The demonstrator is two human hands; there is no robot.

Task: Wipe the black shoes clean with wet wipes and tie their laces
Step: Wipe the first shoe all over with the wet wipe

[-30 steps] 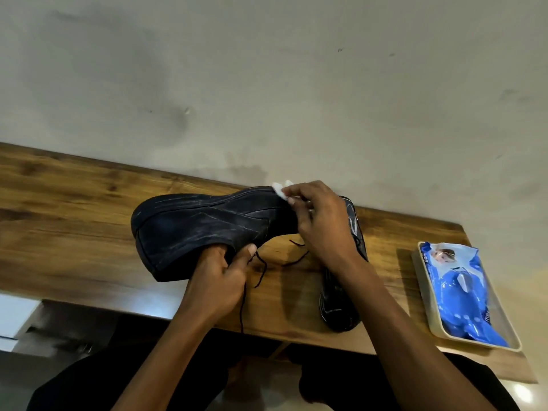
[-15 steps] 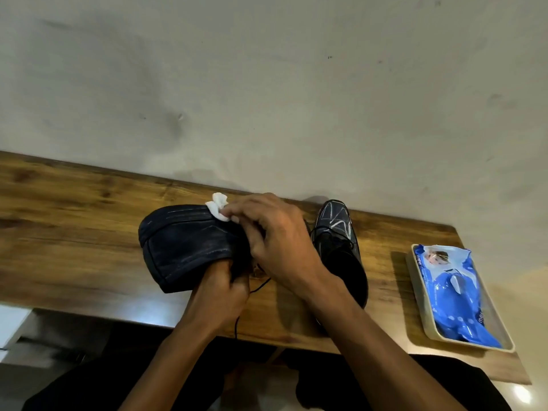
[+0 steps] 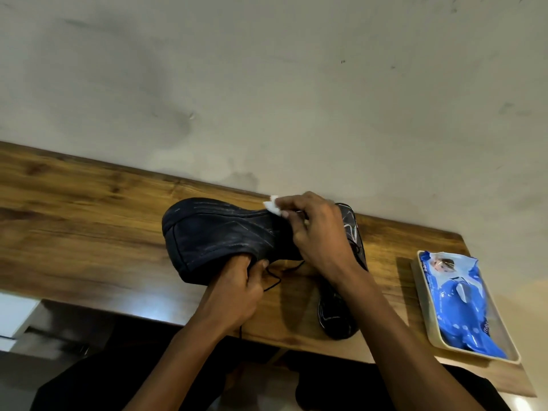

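A black shoe is held up above the wooden table, its sole side facing me and pale streaks across it. My left hand grips it from below, fingers tucked into its opening, with loose black laces dangling beside the thumb. My right hand pinches a small white wet wipe against the shoe's upper edge. The second black shoe lies on the table behind my right wrist, partly hidden by it.
A cream tray at the table's right end holds a blue pack of wet wipes. The wooden table runs along a plain wall. Something white sits below the table's front edge at left.
The wipe and my right hand slid left along the shoe half a second ago, then back right to the shoe's far end. My left hand keeps its grip.
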